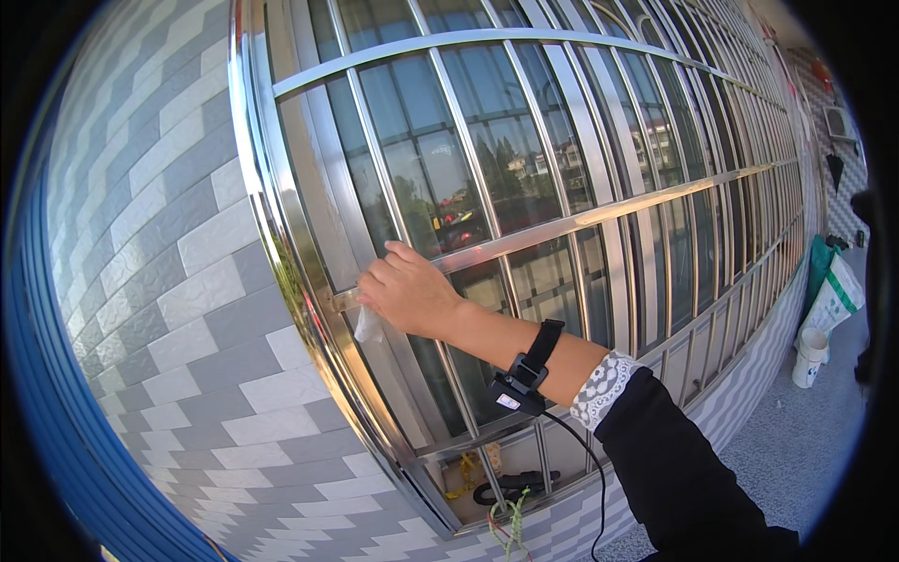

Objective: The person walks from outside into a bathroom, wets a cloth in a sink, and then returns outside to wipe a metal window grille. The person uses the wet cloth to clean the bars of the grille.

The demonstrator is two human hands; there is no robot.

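Observation:
My right hand [411,291] reaches in from the lower right, its fingers curled round a thin white cloth or tissue [368,327] that hangs below them. The hand rests at the left end of the middle horizontal rail [534,237] of a shiny metal window grille, beside an upright bar [379,158]. A black strap with a small device and cable [520,385] is fastened round the forearm. Behind the bars stands a framed glass window [421,175] with reflections in it. My left hand is out of view.
Grey and white brick-patterned tiles [204,302] cover the wall at left. On the sill behind the grille lie a black object [516,485] and yellow cord [463,474]. A green-and-white cord [516,523] hangs at the bottom. A white bucket [811,358] and sacks [836,298] stand at right.

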